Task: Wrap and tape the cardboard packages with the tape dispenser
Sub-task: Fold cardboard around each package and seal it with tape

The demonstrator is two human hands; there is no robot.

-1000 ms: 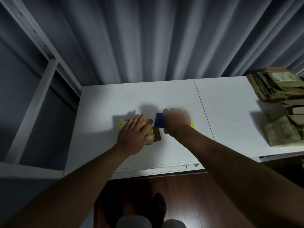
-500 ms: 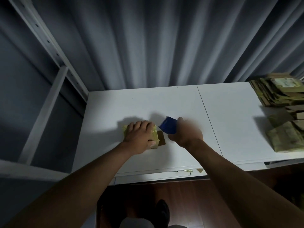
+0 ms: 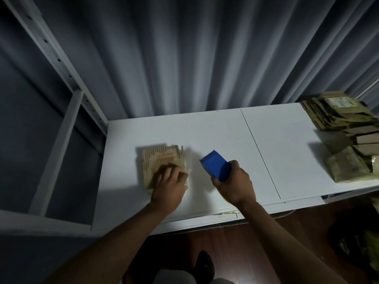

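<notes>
On the white desk (image 3: 205, 128) the left hand (image 3: 167, 186) rests on a cardboard package (image 3: 162, 160), fingers blurred — grip unclear; just right, apart, the right hand (image 3: 233, 184) grips a blue tape dispenser (image 3: 215, 165).

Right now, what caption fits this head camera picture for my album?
Left hand holds a cardboard package down while right hand grips a blue tape dispenser.

Dim, motion-blurred, edges bowed
</notes>
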